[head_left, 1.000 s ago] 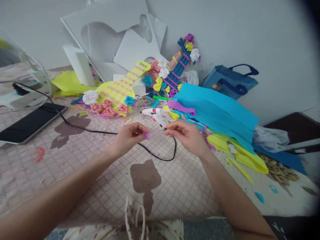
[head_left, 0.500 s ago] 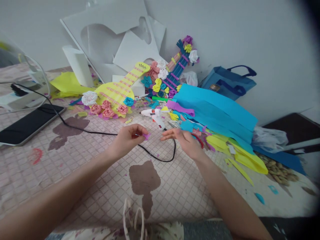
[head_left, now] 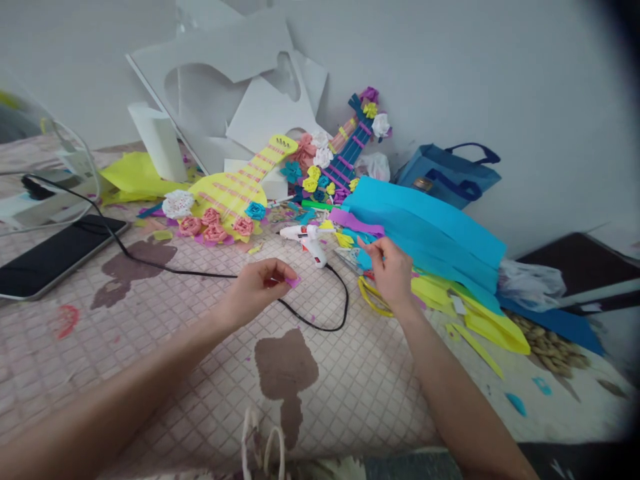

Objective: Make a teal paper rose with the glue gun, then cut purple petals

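Note:
My left hand (head_left: 265,283) is closed in a pinch above the table, with a small piece of purple paper (head_left: 293,282) at its fingertips. To the right, my right hand (head_left: 393,267) is curled, thumb and fingers drawn together over the scraps; what it grips, if anything, is hidden. A yellow loop handle (head_left: 374,301), apparently of scissors, shows just below and left of this hand. Between and beyond the hands lies a white glue gun (head_left: 307,241) on its side, its black cord (head_left: 345,313) curving across the cloth.
A yellow paper guitar with flowers (head_left: 227,193) and a blue one (head_left: 355,150) stand behind. Turquoise paper (head_left: 425,217), yellow strips (head_left: 493,327) and a blue bag (head_left: 445,170) lie right. A phone (head_left: 65,253) and power strip (head_left: 30,200) are left.
My right hand has gone from outstretched fingers to a curled grip, shifting right and slightly up. The yellow loop has come into view. My left hand still pinches the purple paper.

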Demonstrator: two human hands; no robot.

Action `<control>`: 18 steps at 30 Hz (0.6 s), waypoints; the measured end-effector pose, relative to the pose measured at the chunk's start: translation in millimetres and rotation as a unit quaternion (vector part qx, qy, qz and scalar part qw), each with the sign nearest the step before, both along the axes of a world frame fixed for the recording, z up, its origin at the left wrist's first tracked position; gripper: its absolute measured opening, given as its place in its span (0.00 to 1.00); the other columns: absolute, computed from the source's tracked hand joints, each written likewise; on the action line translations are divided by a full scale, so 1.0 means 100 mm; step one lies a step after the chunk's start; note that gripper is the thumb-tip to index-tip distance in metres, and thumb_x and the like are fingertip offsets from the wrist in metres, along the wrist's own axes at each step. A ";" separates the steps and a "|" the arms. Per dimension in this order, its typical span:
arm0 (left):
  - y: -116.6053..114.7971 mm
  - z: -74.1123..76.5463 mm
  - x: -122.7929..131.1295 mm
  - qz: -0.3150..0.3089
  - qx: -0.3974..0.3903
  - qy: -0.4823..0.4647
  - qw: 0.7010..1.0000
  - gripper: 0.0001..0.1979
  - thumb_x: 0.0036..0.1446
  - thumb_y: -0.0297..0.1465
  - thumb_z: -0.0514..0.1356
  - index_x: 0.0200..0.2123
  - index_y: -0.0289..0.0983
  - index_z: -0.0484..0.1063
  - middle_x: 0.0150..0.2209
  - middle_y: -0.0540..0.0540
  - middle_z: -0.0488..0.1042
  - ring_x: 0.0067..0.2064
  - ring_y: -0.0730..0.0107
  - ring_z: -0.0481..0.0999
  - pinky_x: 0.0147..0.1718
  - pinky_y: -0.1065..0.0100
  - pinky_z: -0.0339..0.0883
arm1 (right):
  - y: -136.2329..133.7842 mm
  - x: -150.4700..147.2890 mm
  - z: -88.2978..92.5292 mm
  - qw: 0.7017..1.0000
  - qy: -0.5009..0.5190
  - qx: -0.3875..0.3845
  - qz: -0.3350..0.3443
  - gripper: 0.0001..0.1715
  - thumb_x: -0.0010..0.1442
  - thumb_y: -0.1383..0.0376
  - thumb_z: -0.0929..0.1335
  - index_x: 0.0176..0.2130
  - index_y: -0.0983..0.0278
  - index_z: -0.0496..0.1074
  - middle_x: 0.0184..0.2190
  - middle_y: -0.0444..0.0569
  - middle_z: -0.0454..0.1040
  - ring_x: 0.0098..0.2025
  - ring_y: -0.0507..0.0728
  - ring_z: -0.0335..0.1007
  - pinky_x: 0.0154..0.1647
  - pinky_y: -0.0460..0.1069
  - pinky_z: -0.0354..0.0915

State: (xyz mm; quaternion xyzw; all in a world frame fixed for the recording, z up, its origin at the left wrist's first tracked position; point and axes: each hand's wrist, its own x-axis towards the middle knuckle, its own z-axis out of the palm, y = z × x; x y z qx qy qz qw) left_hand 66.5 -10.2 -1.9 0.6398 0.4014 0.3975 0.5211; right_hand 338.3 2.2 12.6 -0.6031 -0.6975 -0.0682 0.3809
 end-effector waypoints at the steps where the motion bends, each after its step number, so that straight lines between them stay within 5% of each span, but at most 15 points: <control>1: 0.00 0.00 0.00 0.001 0.003 0.003 1.000 0.05 0.49 0.29 0.61 0.31 0.34 0.72 0.30 0.48 0.73 0.32 0.73 0.71 0.32 0.71 0.65 | 0.03 0.03 -0.01 1.000 -0.001 0.005 -0.009 0.19 0.64 0.55 0.60 0.26 0.61 0.64 0.23 0.47 0.70 0.28 0.56 0.64 0.33 0.50 0.58; 4: -0.01 0.00 0.01 0.002 0.012 0.006 1.000 0.05 0.49 0.29 0.61 0.31 0.34 0.72 0.30 0.48 0.73 0.32 0.73 0.71 0.31 0.72 0.65 | 0.08 0.05 -0.01 0.999 0.025 -0.022 0.012 0.18 0.64 0.56 0.60 0.28 0.62 0.67 0.25 0.47 0.72 0.30 0.56 0.66 0.35 0.51 0.60; 6: -0.01 0.00 0.01 0.004 0.019 0.003 1.000 0.05 0.49 0.29 0.61 0.30 0.34 0.72 0.29 0.48 0.73 0.32 0.72 0.72 0.31 0.71 0.66 | 0.09 0.05 -0.02 0.995 0.033 -0.063 0.074 0.11 0.63 0.60 0.61 0.41 0.62 0.70 0.34 0.49 0.75 0.39 0.58 0.70 0.42 0.52 0.63; 8: -0.02 0.00 0.02 0.004 0.022 0.002 1.000 0.04 0.49 0.29 0.61 0.30 0.34 0.72 0.29 0.48 0.73 0.32 0.72 0.71 0.31 0.71 0.66 | 0.09 0.06 -0.05 0.983 0.013 -0.114 0.140 0.23 0.60 0.64 0.64 0.55 0.59 0.64 0.49 0.51 0.72 0.52 0.59 0.66 0.52 0.55 0.61; 11: -0.03 0.01 0.02 -0.001 0.021 0.007 1.000 0.04 0.48 0.29 0.61 0.29 0.34 0.72 0.28 0.49 0.72 0.31 0.72 0.71 0.30 0.72 0.65 | 0.09 0.10 -0.10 0.975 -0.018 -0.147 0.163 0.34 0.56 0.65 0.67 0.60 0.56 0.58 0.60 0.51 0.61 0.62 0.61 0.55 0.59 0.58 0.55; 16: -0.04 0.02 0.03 -0.011 0.016 0.011 1.000 0.03 0.48 0.28 0.60 0.29 0.34 0.72 0.28 0.49 0.73 0.31 0.73 0.71 0.29 0.72 0.65 | 0.05 0.13 -0.07 0.996 -0.009 -0.072 0.050 0.11 0.58 0.60 0.66 0.40 0.62 0.73 0.32 0.51 0.72 0.43 0.62 0.67 0.47 0.58 0.63; 18: -0.04 0.02 0.03 -0.010 0.019 0.012 1.000 0.03 0.48 0.28 0.60 0.29 0.34 0.72 0.28 0.49 0.73 0.31 0.72 0.71 0.29 0.72 0.66 | 0.01 0.06 -0.02 0.996 0.003 -0.064 0.055 0.10 0.59 0.61 0.65 0.38 0.61 0.74 0.29 0.50 0.71 0.44 0.62 0.66 0.47 0.58 0.62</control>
